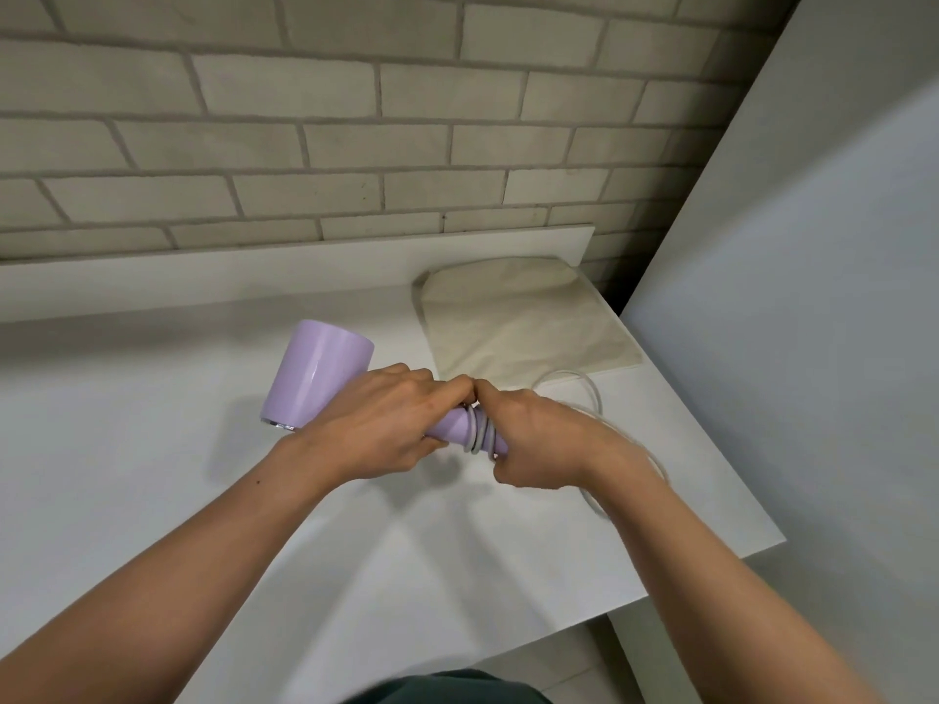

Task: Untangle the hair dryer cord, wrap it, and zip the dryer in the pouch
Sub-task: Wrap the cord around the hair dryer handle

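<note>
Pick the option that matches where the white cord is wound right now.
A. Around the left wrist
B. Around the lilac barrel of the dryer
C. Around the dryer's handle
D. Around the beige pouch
C: a few white loops of the cord circle the handle of the hair dryer, between the left hand and the right hand, while the pouch lies flat behind, unwrapped.

Dryer handle (452,424) mostly hidden under both hands; cord (594,393) passes behind right hand (543,439); plug unseen.
</note>
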Tool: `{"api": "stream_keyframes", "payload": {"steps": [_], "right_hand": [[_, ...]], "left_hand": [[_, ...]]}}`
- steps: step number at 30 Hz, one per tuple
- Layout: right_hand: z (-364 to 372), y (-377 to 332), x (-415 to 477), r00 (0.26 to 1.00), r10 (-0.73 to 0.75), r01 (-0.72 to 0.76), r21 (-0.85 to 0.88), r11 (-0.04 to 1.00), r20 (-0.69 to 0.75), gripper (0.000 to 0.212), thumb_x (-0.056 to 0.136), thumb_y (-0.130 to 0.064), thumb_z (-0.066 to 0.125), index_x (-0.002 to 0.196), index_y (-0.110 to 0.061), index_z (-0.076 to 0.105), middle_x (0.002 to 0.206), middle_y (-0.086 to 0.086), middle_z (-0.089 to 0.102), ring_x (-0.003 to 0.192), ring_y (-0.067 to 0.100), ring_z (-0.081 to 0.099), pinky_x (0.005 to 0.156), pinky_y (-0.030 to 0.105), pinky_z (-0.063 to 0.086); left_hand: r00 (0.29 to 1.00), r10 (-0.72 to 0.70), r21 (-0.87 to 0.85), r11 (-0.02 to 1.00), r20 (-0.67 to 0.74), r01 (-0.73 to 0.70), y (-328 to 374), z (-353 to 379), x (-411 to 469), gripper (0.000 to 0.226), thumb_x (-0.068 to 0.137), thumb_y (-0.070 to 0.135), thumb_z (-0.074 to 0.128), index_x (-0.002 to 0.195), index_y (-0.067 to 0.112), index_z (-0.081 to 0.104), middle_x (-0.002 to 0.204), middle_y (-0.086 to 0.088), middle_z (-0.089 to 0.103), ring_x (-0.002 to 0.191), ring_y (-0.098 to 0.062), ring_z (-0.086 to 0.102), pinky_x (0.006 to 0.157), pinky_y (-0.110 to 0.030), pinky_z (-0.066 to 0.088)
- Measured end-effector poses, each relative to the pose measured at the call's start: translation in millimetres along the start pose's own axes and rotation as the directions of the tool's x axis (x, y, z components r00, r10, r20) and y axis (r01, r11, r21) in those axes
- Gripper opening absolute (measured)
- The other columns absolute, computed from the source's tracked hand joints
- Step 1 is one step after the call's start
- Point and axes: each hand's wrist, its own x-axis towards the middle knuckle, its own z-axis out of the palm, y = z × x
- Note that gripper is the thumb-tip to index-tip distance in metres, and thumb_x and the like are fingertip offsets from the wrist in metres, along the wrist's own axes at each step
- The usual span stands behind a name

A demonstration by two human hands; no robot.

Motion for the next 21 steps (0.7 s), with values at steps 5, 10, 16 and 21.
{"api": "stream_keyframes", "payload": {"steps": [5,10,16,21], "right_hand": [[9,9,0,0.999,0.002,-0.002,0.008,1.0,0.043,0.06,0.084,-0.002,0.056,0.137,-0.018,0.033,0.086,0.0,0.054,0.079,0.031,0.061,0.066,0.046,0.052],[8,12,-4,0.997,-0.021,0.016,0.078,0.997,0.067,0.062,0.082,-0.013,0.07,0.133,-0.02,0.034,0.087,-0.005,0.053,0.074,0.019,0.054,0.057,0.033,0.042],[25,11,3,0.966,0.02,-0.033,-0.047,0.998,-0.258,0.037,0.085,-0.029,0.066,0.114,-0.021,0.045,0.091,-0.002,0.06,0.08,0.031,0.059,0.063,0.037,0.048],[31,15,6,0.939,0.024,-0.048,-0.06,0.997,-0.342,0.03,0.085,-0.024,0.06,0.11,-0.018,0.046,0.084,-0.002,0.056,0.074,0.032,0.054,0.061,0.035,0.038]], "left_hand": [[1.0,0.019,0.033,0.999,0.008,-0.019,6,-2,1,0.033,0.094,0.036,0.062,0.124,0.035,0.048,0.091,0.005,0.06,0.081,-0.023,0.056,0.072,-0.034,0.045],[0.999,-0.001,0.051,0.999,0.036,-0.001,13,-4,3,0.034,0.094,0.033,0.062,0.124,0.035,0.047,0.093,0.005,0.06,0.084,-0.023,0.055,0.076,-0.034,0.046],[1.0,-0.001,0.007,1.0,-0.029,0.001,13,-6,6,0.033,0.093,0.031,0.065,0.123,0.031,0.052,0.089,0.006,0.062,0.075,-0.019,0.046,0.071,-0.03,0.036],[0.996,0.049,-0.038,0.998,-0.072,-0.052,7,2,12,0.039,0.084,0.037,0.076,0.119,0.031,0.059,0.098,0.011,0.067,0.091,-0.019,0.06,0.075,-0.029,0.039]]}}
